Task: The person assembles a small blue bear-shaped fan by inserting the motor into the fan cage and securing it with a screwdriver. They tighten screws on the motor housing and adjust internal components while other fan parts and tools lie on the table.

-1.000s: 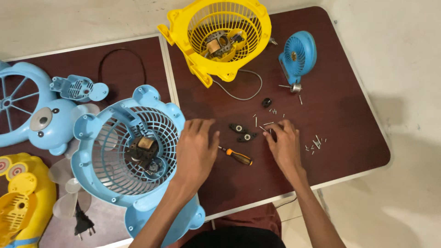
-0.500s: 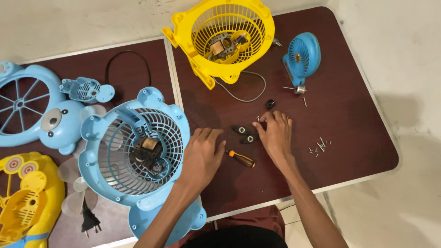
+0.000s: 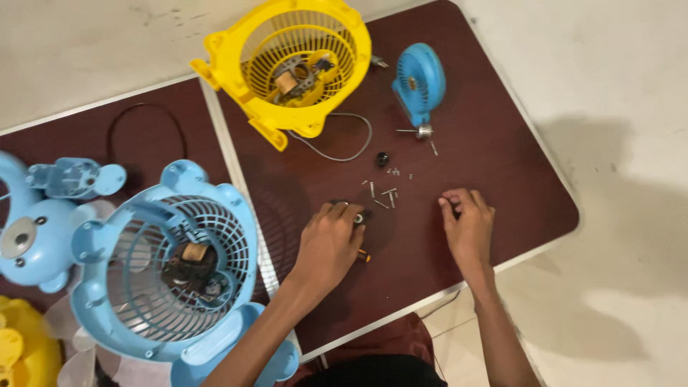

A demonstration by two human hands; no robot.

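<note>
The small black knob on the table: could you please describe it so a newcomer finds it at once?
Start at the yellow fan cage at the table's far edge. Follow its grey wire to its right-hand end; the small black knob lies just beyond. Unlike the thin silver screws nearby, it is round and dark.

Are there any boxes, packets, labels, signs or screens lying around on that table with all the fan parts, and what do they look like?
None that can be seen: no package, sign or screen shows, and any sticker would be too small to tell.
Only bare plastic fan shells lie on the brown table: a yellow fan housing, a light blue fan housing and a small blue fan.
</note>
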